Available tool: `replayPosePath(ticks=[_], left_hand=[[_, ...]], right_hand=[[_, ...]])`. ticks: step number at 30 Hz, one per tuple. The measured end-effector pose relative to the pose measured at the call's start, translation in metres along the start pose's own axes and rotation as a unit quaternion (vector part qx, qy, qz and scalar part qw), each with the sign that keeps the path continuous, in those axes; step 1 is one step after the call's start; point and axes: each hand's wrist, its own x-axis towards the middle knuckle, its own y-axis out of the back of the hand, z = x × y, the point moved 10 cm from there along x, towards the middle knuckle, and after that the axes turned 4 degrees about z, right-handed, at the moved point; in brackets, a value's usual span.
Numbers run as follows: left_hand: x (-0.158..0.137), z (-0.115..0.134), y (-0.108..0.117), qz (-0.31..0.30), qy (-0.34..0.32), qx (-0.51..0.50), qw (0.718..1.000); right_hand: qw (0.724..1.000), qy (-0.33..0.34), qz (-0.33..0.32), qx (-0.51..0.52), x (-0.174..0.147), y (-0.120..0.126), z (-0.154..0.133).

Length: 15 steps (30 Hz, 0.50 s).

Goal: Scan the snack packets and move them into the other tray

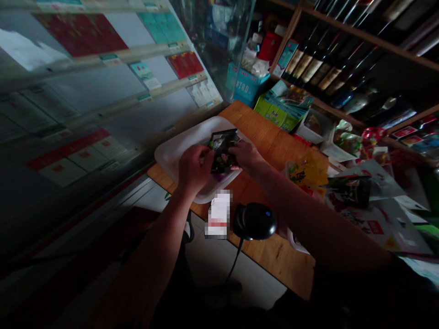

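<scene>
A dark printed snack packet [222,146] is held between my two hands above a white plastic tray [171,148]. My left hand [196,168] is closed on the packet's left edge. My right hand [248,156] pinches its right side, the fingertips on its front. Some of a purple wrapper [221,176] shows below the packet, inside the tray. The tray lies on a wooden table [264,125]. Near its front edge sit a blurred-out white item [219,212] and a black scanner-like device [255,220] with a cable hanging down.
At left stands a slanted display rack [103,73] with red, teal and white packs. Loose bags, including a yellow packet [308,171], crowd the table's right side. A green carton [276,112] and a blue box [245,84] stand behind, below shelved bottles [313,68].
</scene>
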Motion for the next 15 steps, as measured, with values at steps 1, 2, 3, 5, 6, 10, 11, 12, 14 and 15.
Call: replayPosePath(ticks=[1,2,3,5,6,10,11,12,14,15], left_hand=[[0.001,-0.005,0.006,0.028,0.019,-0.023,0.999],[0.001,-0.010,0.009,0.046,0.042,-0.050,0.997],[0.000,-0.016,0.009,0.052,0.068,-0.083,0.993],[-0.004,-0.026,0.000,0.032,0.118,-0.171,0.978],[-0.008,-0.029,-0.007,0.014,0.140,-0.219,0.965],[-0.022,-0.024,-0.028,-0.027,0.176,-0.344,0.922],[-0.025,-0.021,-0.030,-0.026,0.174,-0.353,0.919],[-0.027,-0.018,-0.030,-0.022,0.169,-0.357,0.918],[-0.029,-0.010,-0.030,-0.018,0.155,-0.360,0.920],[-0.029,-0.006,-0.030,-0.019,0.149,-0.361,0.921]], right_hand=[[1.000,0.000,-0.008,0.016,-0.007,0.002,-0.002],[0.999,0.005,-0.018,0.033,-0.014,0.005,-0.005],[0.998,0.013,-0.028,0.048,-0.022,0.007,-0.008],[0.996,0.032,-0.046,0.068,-0.037,0.012,-0.013],[0.995,0.038,-0.053,0.076,-0.044,0.015,-0.014],[0.993,0.058,-0.041,0.094,-0.061,0.035,-0.012],[0.993,0.064,-0.028,0.090,-0.063,0.042,-0.010],[0.994,0.069,-0.014,0.085,-0.065,0.049,-0.008],[0.994,0.074,0.006,0.077,-0.068,0.061,-0.005],[0.994,0.073,0.010,0.078,-0.070,0.065,-0.003]])
